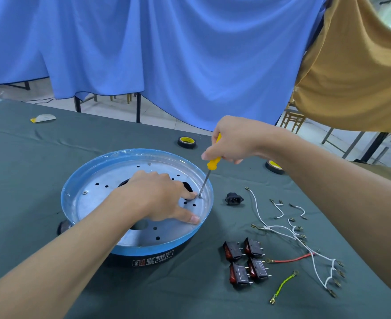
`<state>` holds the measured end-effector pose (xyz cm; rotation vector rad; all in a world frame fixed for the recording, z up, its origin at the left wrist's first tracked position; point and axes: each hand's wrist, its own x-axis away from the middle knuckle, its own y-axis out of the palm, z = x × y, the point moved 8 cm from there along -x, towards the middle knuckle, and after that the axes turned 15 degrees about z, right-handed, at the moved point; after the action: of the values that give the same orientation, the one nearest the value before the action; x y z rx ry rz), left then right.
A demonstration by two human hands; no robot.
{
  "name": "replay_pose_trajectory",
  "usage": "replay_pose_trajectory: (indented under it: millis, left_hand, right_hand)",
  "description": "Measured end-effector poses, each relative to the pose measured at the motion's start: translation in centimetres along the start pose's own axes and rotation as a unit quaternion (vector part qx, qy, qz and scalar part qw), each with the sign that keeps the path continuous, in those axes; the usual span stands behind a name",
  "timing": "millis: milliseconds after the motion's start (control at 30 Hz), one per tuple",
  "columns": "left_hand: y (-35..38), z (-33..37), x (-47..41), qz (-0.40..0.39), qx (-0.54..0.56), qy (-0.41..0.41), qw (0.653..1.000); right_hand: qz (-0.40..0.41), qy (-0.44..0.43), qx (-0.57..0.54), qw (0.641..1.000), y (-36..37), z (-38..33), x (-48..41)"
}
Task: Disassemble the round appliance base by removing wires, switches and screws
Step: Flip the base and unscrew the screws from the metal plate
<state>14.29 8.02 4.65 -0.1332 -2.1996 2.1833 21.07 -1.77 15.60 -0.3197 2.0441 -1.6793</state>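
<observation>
The round appliance base [93, 169], blue-rimmed with a silver perforated plate inside, lies on the dark green table. My left hand [157, 194] rests flat on the plate, its index fingertip beside a screw [199, 196] near the right rim. My right hand [233, 141] grips a yellow-handled screwdriver [212, 163], whose tip stands on that screw. Two other screws [84, 192] [149, 164] sit in the plate. To the right lie several black rocker switches [247, 261], loose white wires [281, 229], a red wire [291, 259], a green-yellow wire [283, 286] and a black power socket [234, 199].
Two rolls of black tape [186, 142] [274, 167] lie behind the base and under my right forearm. A white and yellow packet [43, 118] sits at the far left. Blue and tan cloths hang behind the table; chairs and table legs stand beyond.
</observation>
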Motion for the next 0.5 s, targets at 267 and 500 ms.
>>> replay_pose_trajectory:
  millis: [267, 500]
  left_hand:
    - [0.1, 0.0, -0.1, 0.002, 0.004, 0.004, 1.000]
    - [-0.1, 0.2, 0.0, 0.004, 0.000, 0.004, 1.000]
  right_hand:
    - [-0.003, -0.002, 0.082, 0.997, -0.2, -0.2, 0.2]
    - [-0.002, -0.042, 0.054, 0.998, -0.2, -1.1, 0.4]
